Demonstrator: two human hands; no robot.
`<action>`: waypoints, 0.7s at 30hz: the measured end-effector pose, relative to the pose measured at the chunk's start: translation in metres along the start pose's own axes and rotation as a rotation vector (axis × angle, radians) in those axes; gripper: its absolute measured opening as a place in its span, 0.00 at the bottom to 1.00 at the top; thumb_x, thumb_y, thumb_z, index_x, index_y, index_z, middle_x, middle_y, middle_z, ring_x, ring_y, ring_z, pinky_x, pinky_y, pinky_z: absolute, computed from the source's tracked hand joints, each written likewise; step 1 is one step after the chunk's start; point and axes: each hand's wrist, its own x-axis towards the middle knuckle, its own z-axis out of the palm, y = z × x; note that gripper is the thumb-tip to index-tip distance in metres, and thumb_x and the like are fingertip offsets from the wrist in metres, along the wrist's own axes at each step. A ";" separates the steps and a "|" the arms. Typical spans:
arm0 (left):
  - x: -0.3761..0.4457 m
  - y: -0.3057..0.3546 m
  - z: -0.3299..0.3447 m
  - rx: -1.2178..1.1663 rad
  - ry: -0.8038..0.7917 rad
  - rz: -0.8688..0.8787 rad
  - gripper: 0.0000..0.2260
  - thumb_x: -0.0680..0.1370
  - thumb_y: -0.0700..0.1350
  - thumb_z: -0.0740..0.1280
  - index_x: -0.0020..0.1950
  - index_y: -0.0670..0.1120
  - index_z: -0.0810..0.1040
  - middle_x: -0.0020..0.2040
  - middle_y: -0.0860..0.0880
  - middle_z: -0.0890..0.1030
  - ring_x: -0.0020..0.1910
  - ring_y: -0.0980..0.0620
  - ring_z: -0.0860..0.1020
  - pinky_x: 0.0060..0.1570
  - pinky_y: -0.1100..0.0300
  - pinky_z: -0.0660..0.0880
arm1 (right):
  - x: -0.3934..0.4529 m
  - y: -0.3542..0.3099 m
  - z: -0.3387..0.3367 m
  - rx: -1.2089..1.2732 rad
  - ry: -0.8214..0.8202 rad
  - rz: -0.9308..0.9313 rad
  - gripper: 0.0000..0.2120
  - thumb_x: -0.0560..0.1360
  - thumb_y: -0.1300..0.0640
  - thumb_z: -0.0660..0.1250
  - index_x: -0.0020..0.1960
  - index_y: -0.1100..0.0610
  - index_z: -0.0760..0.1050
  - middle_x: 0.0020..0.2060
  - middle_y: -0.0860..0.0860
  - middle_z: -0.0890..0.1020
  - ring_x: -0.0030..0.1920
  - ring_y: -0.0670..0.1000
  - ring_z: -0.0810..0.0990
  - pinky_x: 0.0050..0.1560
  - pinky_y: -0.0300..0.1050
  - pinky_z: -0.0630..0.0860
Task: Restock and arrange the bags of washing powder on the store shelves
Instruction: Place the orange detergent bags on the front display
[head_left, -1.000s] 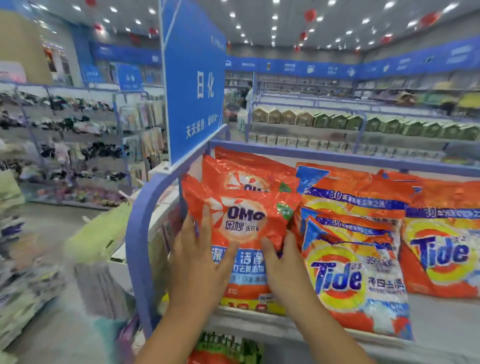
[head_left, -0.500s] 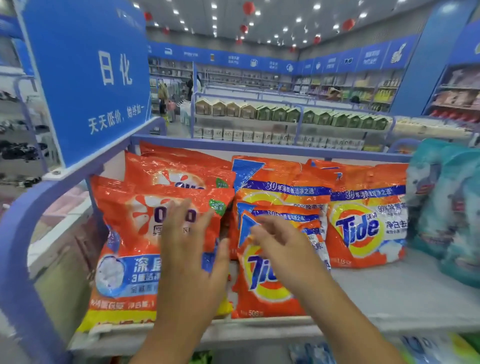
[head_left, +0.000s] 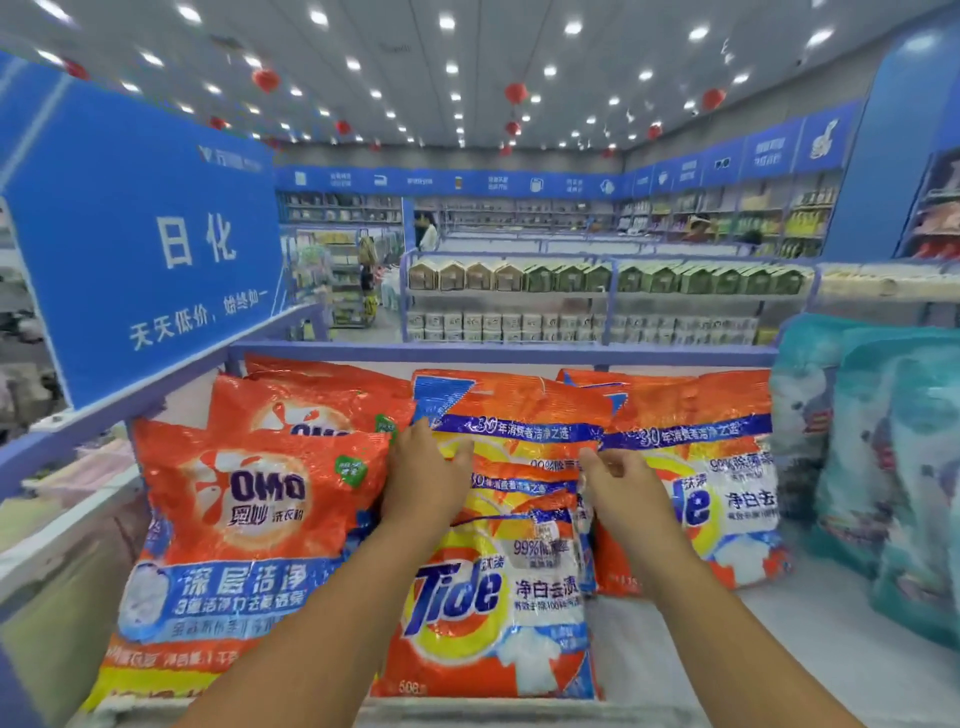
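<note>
On the top shelf, both hands are straightening the front Tide bag: left hand pressing flat at its eleven o'clock corner, right hand pinching the one o'clock edge, and squaring it upright likely comes next.

Shelf layout: bags in rows, left to right.
OMO bags far left, stacked front to back; Tide bags centre, second Tide stack just right, behind; teal bags far right. Sign above left end.
</note>
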 end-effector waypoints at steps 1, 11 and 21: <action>0.002 0.002 0.001 -0.021 0.021 -0.041 0.31 0.81 0.57 0.66 0.77 0.40 0.64 0.74 0.41 0.68 0.72 0.41 0.69 0.69 0.46 0.69 | 0.004 0.000 -0.001 -0.012 -0.007 -0.011 0.23 0.81 0.43 0.64 0.69 0.56 0.72 0.61 0.51 0.79 0.56 0.49 0.74 0.55 0.45 0.69; 0.014 -0.014 0.017 -0.173 0.085 -0.296 0.25 0.74 0.57 0.74 0.63 0.41 0.78 0.59 0.43 0.82 0.55 0.39 0.81 0.50 0.52 0.77 | 0.031 0.014 0.018 -0.152 -0.051 0.029 0.22 0.80 0.38 0.60 0.44 0.56 0.79 0.39 0.55 0.84 0.41 0.57 0.84 0.47 0.55 0.79; 0.034 -0.017 0.008 -0.568 0.035 -0.263 0.15 0.78 0.52 0.70 0.63 0.48 0.76 0.49 0.50 0.84 0.45 0.47 0.83 0.51 0.48 0.81 | 0.027 -0.013 0.018 0.236 0.041 0.059 0.19 0.81 0.48 0.66 0.45 0.65 0.80 0.38 0.61 0.82 0.42 0.59 0.80 0.42 0.51 0.74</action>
